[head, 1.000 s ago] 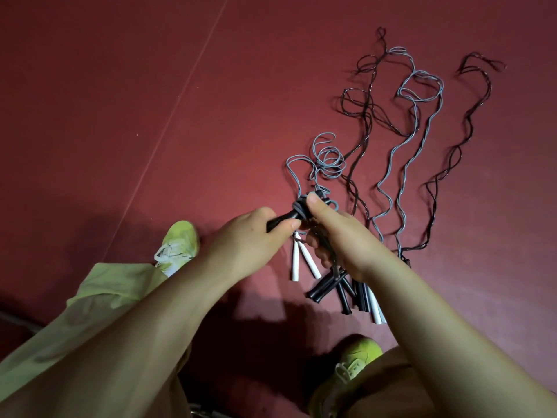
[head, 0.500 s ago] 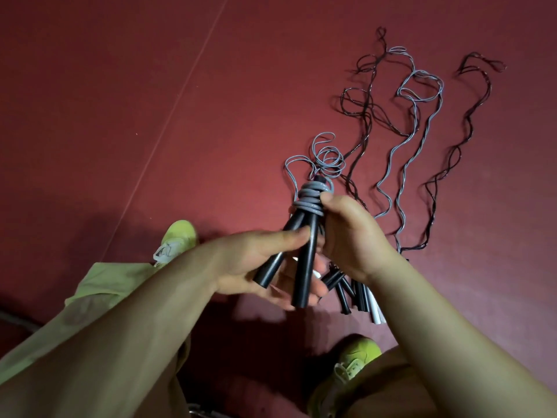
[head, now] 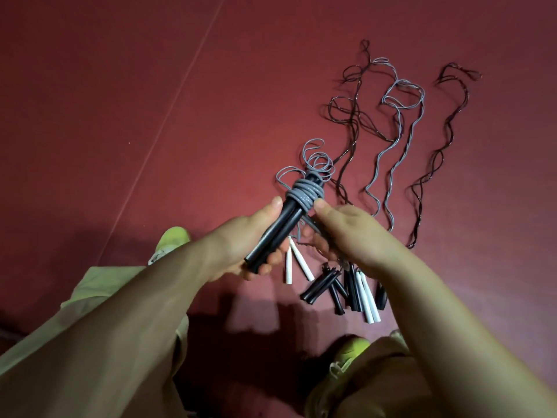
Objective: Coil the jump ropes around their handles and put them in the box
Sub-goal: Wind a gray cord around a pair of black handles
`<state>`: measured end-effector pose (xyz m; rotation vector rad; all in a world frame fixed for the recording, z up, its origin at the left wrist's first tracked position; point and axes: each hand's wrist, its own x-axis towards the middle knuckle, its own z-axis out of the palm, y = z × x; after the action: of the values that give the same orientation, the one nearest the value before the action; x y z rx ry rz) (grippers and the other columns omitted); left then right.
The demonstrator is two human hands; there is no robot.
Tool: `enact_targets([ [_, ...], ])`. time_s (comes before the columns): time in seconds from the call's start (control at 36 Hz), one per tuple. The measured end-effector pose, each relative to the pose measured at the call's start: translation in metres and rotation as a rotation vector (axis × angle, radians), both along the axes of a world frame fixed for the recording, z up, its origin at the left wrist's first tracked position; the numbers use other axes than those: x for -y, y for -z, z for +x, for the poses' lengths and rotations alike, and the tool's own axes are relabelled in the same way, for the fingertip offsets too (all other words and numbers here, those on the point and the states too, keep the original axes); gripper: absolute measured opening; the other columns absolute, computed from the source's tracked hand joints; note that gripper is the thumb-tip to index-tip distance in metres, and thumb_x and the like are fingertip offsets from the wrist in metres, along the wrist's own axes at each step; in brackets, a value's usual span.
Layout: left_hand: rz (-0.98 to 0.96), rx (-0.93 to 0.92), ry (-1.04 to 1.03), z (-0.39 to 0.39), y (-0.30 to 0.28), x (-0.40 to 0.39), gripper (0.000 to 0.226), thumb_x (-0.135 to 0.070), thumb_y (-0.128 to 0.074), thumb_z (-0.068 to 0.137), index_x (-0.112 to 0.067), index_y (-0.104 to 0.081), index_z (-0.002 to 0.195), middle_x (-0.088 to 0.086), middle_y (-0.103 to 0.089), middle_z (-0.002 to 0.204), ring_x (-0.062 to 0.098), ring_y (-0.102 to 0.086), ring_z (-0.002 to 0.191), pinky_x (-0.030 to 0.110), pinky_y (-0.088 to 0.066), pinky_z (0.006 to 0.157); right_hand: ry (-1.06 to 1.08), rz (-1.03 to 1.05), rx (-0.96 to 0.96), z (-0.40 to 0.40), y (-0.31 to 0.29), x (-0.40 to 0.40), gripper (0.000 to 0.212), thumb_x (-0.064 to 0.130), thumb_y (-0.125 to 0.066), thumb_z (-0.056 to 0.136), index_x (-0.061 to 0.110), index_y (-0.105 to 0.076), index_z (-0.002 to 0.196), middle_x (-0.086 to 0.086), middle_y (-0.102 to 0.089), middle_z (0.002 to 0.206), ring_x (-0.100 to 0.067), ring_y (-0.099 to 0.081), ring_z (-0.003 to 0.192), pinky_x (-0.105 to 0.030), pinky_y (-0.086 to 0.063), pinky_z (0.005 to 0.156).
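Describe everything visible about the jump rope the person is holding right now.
The held jump rope has two glossy black handles, plastic by the look, laid side by side and tilted up and away. Grey cord is wound in several tight turns round their far ends; loose grey loops stand beyond. The left hand grips the lower handle ends; the right hand has its thumb at the coil. It is lifted above the red floor.

Right hand (head: 358, 233) hides the floor handles' (head: 346, 291) upper ends.
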<state>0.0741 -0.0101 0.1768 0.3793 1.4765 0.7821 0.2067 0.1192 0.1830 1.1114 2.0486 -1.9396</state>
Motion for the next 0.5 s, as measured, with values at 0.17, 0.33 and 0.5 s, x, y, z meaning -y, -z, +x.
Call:
enact_targets([
  [0.17,0.024,-0.267,0.023,0.0,0.001,0.002,0.062,-0.069,-0.033,0.088,-0.014,-0.062,0.079,-0.004,-0.053,0.057,0.013,-0.045,0.049,0.023,-0.032,0.049,0.099,0.039,0.029,0.006,-0.011,0.016,0.049,0.035,-0.038,0.104,0.006,-0.06,0.072,-0.002,-0.048,0.049,-0.014,-0.04,0.039,-0.018,-0.032,0.039],
  [0.33,0.076,-0.505,0.049,0.002,0.006,0.001,0.075,-0.083,-0.039,0.052,-0.013,-0.057,0.071,0.0,-0.05,0.063,0.016,-0.043,0.057,0.03,-0.034,0.06,0.221,-0.214,0.04,0.015,-0.012,0.031,0.042,0.039,-0.04,0.102,0.007,-0.062,0.086,0.002,-0.055,0.054,-0.016,-0.045,0.048,-0.031,-0.034,0.053],
  [0.5,0.076,-0.688,0.023,0.003,0.01,0.004,0.056,-0.067,-0.055,0.059,-0.013,-0.058,0.073,-0.007,-0.051,0.056,0.016,-0.048,0.057,0.031,-0.037,0.058,0.222,-0.188,0.092,0.003,-0.006,0.033,0.063,0.075,-0.045,0.083,0.014,-0.06,0.079,-0.003,-0.05,0.061,-0.017,-0.042,0.051,-0.032,-0.031,0.055],
])
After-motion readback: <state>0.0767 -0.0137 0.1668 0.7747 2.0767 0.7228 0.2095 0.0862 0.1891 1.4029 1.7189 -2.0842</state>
